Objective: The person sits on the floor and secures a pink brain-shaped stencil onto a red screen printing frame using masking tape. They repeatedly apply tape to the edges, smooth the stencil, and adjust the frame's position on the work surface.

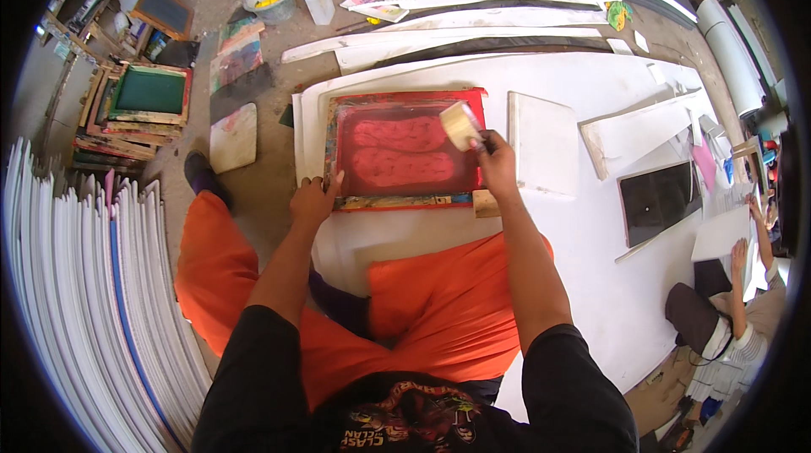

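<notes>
Head view, one entry per item.

Printing screen (405,149): red-framed, lying flat on the white board (591,284) directly ahead of your knees. Its long axis runs left to right across you. Two pink sole-shaped patches show in the mesh, both lying lengthwise along that same axis, one above the other.

Your left hand (314,200): pressed on the near left corner of the frame, fingers spread over the edge, holding nothing else. It pins the screen rather than grips it.

Your right hand (497,162): closed around the handle of a squeegee (460,125), whose pale blade sits over the right end of the mesh, tilted, near the upper right corner. Whether the blade touches the mesh cannot be told.

Relation to note: the whole printed area lies to the left of your right hand, along the screen's long axis; your right hand is the nearer one to the blade end, your left the nearer to the far end of any stroke.

Small wooden block (486,202): just beside the frame's near right corner, below your right wrist.

White panel (543,145): flat on the board, just right of the screen.

Other person (726,318): seated at lower right, apart from you, one hand on a white sheet.

Stack of white boards (93,301): standing on edge at your left.
</notes>
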{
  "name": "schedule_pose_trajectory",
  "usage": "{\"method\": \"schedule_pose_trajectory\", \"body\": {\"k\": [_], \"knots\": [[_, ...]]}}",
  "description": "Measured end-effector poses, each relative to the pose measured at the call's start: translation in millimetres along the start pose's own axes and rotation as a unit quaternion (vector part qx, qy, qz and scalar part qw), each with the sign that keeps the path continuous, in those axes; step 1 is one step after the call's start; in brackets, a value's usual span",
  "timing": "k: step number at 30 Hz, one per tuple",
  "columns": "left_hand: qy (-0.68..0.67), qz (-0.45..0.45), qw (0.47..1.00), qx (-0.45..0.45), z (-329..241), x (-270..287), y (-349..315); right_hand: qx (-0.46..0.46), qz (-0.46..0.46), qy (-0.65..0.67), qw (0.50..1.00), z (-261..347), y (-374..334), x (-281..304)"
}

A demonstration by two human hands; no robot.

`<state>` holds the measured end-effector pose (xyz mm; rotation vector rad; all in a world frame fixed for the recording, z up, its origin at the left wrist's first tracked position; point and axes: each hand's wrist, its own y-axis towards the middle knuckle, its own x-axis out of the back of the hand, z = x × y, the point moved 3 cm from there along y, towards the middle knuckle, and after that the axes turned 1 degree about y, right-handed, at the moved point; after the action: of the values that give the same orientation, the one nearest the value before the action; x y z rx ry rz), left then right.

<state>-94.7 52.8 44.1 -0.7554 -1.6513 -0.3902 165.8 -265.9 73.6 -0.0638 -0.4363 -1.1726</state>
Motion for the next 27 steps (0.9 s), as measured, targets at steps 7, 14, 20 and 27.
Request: {"method": "schedule_pose_trajectory", "body": {"k": [7, 14, 20, 27], "knots": [[-0.397, -0.013, 0.912, -0.103, -58.7, 48.5, 11.3, -0.125, 0.123, 0.232, 0.957, 71.8, -34.9, -51.9], [-0.547, 0.175, 0.802, -0.165, -91.0, 86.3, -23.8, -0.26, 0.183, 0.24, 0.917, 139.1, -48.8, -72.0], [-0.568, 0.089, 0.79, -0.211, -77.7, 75.2, -27.1, -0.231, 0.213, 0.232, 0.92, 149.9, -45.9, -92.5], [-0.288, -0.241, 0.867, -0.328, -80.5, 81.9, -23.1, -0.098, 0.145, 0.07, 0.982, 131.7, -43.3, -126.0]]}}
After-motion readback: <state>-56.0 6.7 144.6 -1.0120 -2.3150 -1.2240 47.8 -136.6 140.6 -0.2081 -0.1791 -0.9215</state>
